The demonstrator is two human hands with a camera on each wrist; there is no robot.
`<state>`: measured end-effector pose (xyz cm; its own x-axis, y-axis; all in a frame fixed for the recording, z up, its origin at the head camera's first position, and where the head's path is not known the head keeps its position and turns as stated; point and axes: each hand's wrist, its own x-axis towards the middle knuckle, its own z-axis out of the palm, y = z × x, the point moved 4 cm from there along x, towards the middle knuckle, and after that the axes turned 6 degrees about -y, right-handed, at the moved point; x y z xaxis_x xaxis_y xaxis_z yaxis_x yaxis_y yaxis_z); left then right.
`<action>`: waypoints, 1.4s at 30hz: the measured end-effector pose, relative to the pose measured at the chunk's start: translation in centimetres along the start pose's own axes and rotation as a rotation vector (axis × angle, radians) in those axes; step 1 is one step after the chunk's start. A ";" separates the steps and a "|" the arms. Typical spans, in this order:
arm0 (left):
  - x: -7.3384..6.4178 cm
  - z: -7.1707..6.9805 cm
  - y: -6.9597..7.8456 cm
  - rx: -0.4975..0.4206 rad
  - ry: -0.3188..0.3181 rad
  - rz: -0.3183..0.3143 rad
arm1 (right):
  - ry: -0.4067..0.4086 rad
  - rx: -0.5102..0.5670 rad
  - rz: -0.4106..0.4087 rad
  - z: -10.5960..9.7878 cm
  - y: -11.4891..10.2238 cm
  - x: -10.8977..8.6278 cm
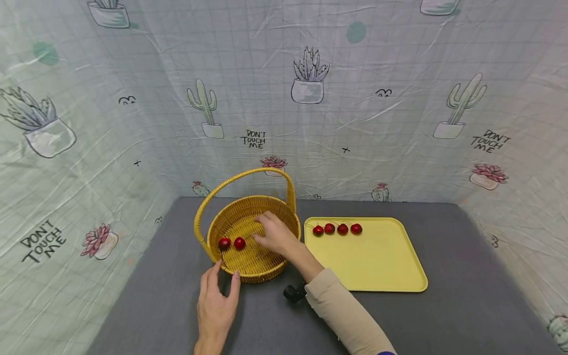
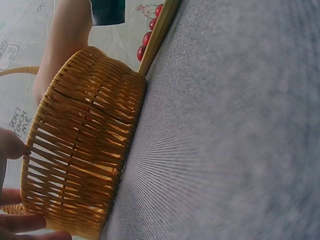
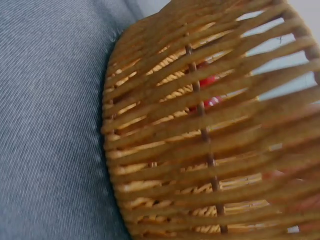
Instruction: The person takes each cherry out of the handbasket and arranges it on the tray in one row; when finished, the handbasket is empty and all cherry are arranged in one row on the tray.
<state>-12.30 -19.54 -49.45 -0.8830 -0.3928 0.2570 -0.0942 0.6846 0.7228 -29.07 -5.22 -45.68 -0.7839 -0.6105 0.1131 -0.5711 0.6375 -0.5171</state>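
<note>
A round yellow wicker basket (image 1: 255,276) with a tall arched handle (image 1: 241,173) stands left of the middle. Inside it, toward the left, lie two dark red cherries, one (image 1: 224,244) beside the other (image 1: 239,243). My right hand (image 1: 277,234) reaches over the basket's right rim, thumb and fingers apart, with nothing visible between them. At the near left rim is my left hand (image 1: 217,303), its thumb and fingertips spread against the basket's edge. In the left wrist view those fingertips (image 2: 27,222) rest by the woven wall (image 2: 82,145). Through the weave (image 3: 200,140), the right wrist view shows red patches.
To the right of the basket lies a yellow rectangular tray (image 1: 372,261). Several cherries (image 1: 342,229) with stems line up along its far left edge. A black device (image 1: 295,293) sits at the right wrist. Patterned cloth (image 1: 248,59) hangs behind and beside the grey table (image 1: 146,301).
</note>
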 end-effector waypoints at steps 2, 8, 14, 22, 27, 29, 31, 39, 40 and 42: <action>0.0 0.0 0.0 0.001 -0.004 0.000 | -0.004 0.000 0.001 0.3 -0.1 0.2; 0.1 0.1 -0.1 0.000 0.000 -0.004 | -0.039 -0.001 0.003 1.0 -0.7 1.0; 0.1 0.2 0.0 0.005 0.000 0.002 | -0.095 -0.031 0.017 1.8 -1.2 1.4; 0.2 0.1 -0.1 0.005 0.001 -0.001 | -0.148 -0.081 -0.005 2.7 -2.0 2.1; 0.2 0.1 -0.1 0.002 -0.002 -0.003 | -0.182 -0.133 -0.030 3.5 -2.3 2.3; 0.2 0.1 -0.1 0.000 -0.002 -0.004 | -0.191 -0.159 -0.041 3.7 -2.4 2.2; 0.2 0.1 -0.2 -0.001 0.002 -0.004 | -0.196 -0.182 -0.056 3.9 -2.4 2.1; 0.2 0.1 -0.1 -0.008 -0.001 -0.007 | -0.269 -0.221 -0.094 4.2 -2.3 1.9; 0.2 0.1 -0.1 -0.009 0.000 -0.006 | -0.276 -0.224 -0.101 4.3 -2.3 1.8; 0.2 0.1 -0.1 -0.011 0.003 -0.005 | -0.282 -0.237 -0.117 4.3 -2.3 1.8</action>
<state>-12.47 -19.64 -49.56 -0.8812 -0.3981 0.2548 -0.0938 0.6756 0.7312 -28.16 -9.83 -47.97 -0.6311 -0.7699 -0.0946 -0.7191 0.6265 -0.3008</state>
